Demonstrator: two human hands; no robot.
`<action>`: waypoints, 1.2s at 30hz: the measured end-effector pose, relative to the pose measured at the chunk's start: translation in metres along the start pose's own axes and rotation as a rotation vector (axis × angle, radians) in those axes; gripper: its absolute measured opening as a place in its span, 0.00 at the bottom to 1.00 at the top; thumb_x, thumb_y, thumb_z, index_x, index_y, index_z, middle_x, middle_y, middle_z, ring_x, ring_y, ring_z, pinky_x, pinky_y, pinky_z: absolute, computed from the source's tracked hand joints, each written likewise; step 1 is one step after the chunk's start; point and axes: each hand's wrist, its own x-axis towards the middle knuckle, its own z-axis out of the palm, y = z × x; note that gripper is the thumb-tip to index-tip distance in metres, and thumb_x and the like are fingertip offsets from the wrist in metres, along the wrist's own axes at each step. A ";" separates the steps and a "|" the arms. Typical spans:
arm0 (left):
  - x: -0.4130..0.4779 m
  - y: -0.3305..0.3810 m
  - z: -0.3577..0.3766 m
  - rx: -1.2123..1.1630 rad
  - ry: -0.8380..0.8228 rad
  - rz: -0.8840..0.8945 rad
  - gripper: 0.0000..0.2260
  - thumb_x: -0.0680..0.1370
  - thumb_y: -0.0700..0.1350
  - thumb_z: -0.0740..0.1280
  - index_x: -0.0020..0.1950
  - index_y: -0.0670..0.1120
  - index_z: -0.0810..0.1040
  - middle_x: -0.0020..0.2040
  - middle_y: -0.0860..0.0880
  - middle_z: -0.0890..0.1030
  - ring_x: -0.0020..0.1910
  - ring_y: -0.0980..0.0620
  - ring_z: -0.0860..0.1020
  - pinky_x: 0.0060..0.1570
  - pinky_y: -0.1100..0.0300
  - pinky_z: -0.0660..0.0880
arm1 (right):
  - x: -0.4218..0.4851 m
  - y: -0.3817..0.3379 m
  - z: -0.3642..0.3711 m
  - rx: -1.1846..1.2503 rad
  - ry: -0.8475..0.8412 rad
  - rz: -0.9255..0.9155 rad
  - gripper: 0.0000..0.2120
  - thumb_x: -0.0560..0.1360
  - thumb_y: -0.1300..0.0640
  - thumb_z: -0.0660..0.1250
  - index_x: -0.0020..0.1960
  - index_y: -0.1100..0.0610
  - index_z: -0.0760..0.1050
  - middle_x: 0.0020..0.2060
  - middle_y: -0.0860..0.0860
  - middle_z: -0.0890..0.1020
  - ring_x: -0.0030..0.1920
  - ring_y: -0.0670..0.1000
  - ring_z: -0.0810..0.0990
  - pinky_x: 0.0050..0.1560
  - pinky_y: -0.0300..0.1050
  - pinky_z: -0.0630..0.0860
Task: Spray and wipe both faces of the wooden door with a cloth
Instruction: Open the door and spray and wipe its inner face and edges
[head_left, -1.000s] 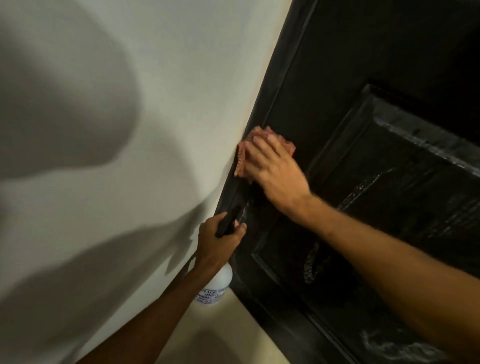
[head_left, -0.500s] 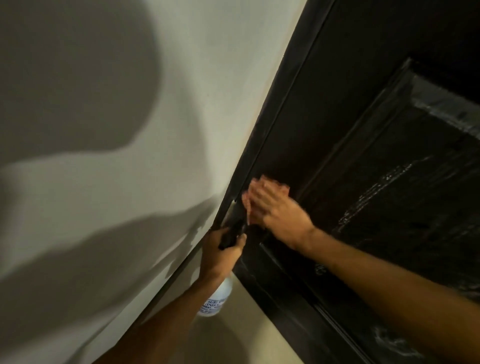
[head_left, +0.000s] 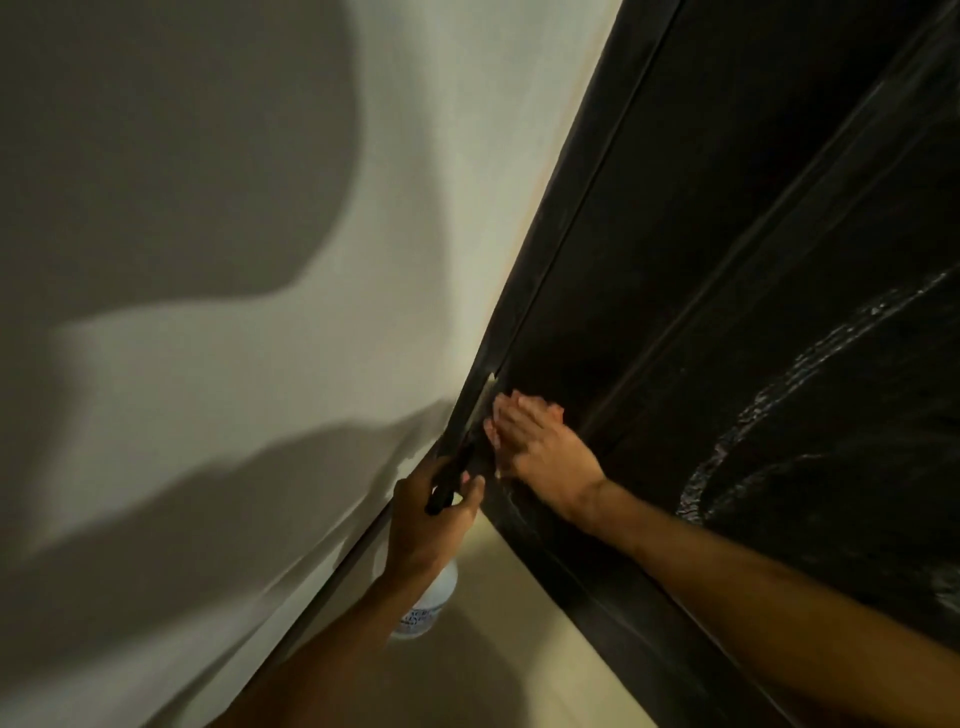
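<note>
Head view: the right hand (head_left: 537, 447) lies flat with straight fingers on the dark door (head_left: 727, 249), low by its left edge. The cloth is under it, mostly hidden. The edge runs up and right, and so does the rest of the door. The left hand (head_left: 428, 519), just below, grips the bottle (head_left: 430, 597). A second ago the right hand was higher; it has slid down.

Two bare forearms, bare left hand (head_left: 425, 522), bare right hand (head_left: 543, 449) (fingers slightly blurred)
</note>
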 end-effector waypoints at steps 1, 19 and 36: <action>0.005 0.000 -0.001 0.001 0.004 0.002 0.07 0.78 0.41 0.75 0.42 0.51 0.83 0.35 0.58 0.83 0.37 0.61 0.82 0.39 0.72 0.73 | 0.010 0.013 -0.006 0.022 0.068 0.049 0.30 0.83 0.52 0.51 0.82 0.59 0.50 0.81 0.62 0.48 0.81 0.63 0.42 0.79 0.61 0.33; 0.006 -0.063 0.005 -0.024 0.056 -0.083 0.03 0.78 0.42 0.75 0.51 0.45 0.85 0.42 0.51 0.84 0.44 0.56 0.83 0.40 0.73 0.76 | 0.013 -0.122 0.099 0.102 -0.269 -0.154 0.28 0.85 0.60 0.53 0.83 0.61 0.49 0.81 0.63 0.44 0.80 0.65 0.37 0.77 0.61 0.38; 0.017 -0.095 0.012 -0.031 0.008 -0.055 0.08 0.77 0.41 0.75 0.50 0.54 0.84 0.46 0.52 0.86 0.47 0.57 0.84 0.47 0.66 0.77 | 0.060 -0.113 0.124 0.159 0.081 -0.019 0.27 0.82 0.60 0.48 0.80 0.64 0.53 0.80 0.65 0.52 0.81 0.66 0.48 0.79 0.63 0.53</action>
